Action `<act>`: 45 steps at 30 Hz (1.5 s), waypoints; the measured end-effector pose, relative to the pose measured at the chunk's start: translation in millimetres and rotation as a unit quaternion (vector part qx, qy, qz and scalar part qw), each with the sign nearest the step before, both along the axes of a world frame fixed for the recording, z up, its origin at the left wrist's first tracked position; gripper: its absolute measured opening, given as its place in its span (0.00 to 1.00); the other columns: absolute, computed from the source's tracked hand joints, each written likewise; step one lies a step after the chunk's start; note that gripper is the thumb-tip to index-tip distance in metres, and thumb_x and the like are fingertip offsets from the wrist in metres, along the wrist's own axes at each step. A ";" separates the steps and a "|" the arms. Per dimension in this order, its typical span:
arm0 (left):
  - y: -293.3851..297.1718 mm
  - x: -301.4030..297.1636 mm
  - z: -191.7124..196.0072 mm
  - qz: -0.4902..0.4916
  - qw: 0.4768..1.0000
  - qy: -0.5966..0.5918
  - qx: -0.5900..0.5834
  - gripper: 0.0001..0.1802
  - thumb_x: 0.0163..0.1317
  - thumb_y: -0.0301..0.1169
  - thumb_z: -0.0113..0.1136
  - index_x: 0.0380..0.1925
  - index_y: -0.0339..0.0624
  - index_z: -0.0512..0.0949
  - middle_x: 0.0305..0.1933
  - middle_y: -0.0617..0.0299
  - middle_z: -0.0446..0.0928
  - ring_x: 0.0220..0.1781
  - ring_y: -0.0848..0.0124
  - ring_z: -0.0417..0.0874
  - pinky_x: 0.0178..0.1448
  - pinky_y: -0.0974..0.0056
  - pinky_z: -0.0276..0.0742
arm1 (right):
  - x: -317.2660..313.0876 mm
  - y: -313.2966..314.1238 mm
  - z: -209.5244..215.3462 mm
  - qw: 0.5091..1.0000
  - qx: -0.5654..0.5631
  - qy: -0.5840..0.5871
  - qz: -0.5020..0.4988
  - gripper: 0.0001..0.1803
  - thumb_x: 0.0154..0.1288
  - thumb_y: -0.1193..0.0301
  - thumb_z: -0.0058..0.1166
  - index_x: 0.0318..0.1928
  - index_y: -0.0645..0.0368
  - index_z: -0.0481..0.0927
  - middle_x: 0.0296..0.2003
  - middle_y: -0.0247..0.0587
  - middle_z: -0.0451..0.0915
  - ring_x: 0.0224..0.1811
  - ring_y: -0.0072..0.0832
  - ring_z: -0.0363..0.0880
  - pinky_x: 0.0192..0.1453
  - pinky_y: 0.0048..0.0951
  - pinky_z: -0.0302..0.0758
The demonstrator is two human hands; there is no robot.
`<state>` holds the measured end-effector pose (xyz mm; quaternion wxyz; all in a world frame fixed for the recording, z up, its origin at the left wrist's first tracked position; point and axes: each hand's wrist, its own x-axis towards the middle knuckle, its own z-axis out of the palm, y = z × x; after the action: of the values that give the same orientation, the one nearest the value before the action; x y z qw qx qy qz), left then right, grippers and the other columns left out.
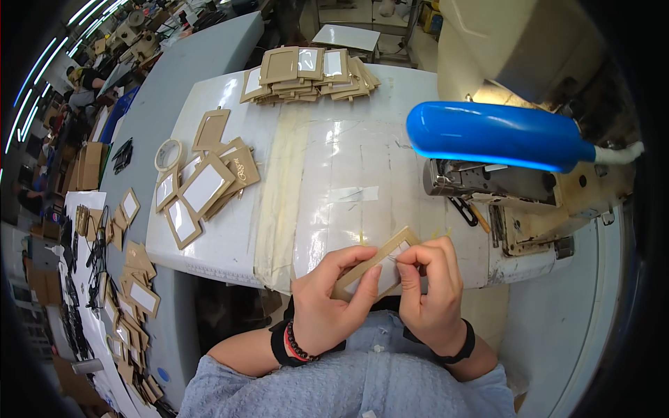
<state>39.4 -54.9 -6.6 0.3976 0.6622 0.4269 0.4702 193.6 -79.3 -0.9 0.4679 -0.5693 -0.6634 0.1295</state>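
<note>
Close to my body, at the table's near edge, a tan card holder (pixel 387 280) with a pale clear window is tilted between my hands. My left hand (pixel 326 299) is closed round its left side, with the thumb lying over the window. At its right side my right hand (pixel 433 292) pinches with thumb and forefinger by the window's edge. Whether a thread or film is also between those fingertips cannot be made out. More card holders (pixel 205 187) of the same kind lie in a loose heap to the left, one bearing gold lettering.
A stack of card holders (pixel 282 68) stands at the back, beyond the heap and a tape roll (pixel 168 155). At right is a sewing machine (pixel 488 182) with a blue cover (pixel 488 134); small scissors (pixel 463 211) lie beside it. Further holders (pixel 143 298) cover the grey bench at left.
</note>
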 end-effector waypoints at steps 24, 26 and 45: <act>0.7 5.2 -4.5 0.068 0.987 0.066 0.130 0.11 0.55 0.21 0.68 0.39 0.34 0.81 0.33 0.56 0.85 0.33 0.74 0.87 0.36 0.72 0.80 | -5.4 -0.3 3.6 1.000 -0.016 0.009 0.014 0.05 0.64 0.82 0.54 0.38 0.65 0.72 0.30 0.46 0.68 0.27 0.39 0.70 0.31 0.36 0.69; 0.9 5.1 -3.6 0.047 0.989 0.052 0.131 0.13 0.54 0.21 0.69 0.41 0.33 0.80 0.35 0.53 0.84 0.34 0.66 0.87 0.37 0.68 0.81 | -5.2 -1.4 2.1 1.000 -0.016 0.016 0.016 0.05 0.65 0.82 0.53 0.38 0.65 0.71 0.30 0.46 0.68 0.27 0.38 0.69 0.31 0.36 0.69; 4.9 4.5 -12.9 0.052 0.969 0.104 0.220 0.14 0.56 0.23 0.67 0.42 0.31 0.79 0.31 0.51 0.84 0.28 0.69 0.87 0.33 0.70 0.81 | -17.8 -4.7 -1.0 0.994 -0.046 0.095 -0.016 0.03 0.65 0.80 0.52 0.37 0.61 0.72 0.30 0.41 0.70 0.31 0.37 0.66 0.40 0.34 0.65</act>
<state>43.9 -50.0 -19.6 0.1709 0.7552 0.3860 0.5014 175.8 -84.0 -1.9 0.5040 -0.5860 -0.6002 0.2058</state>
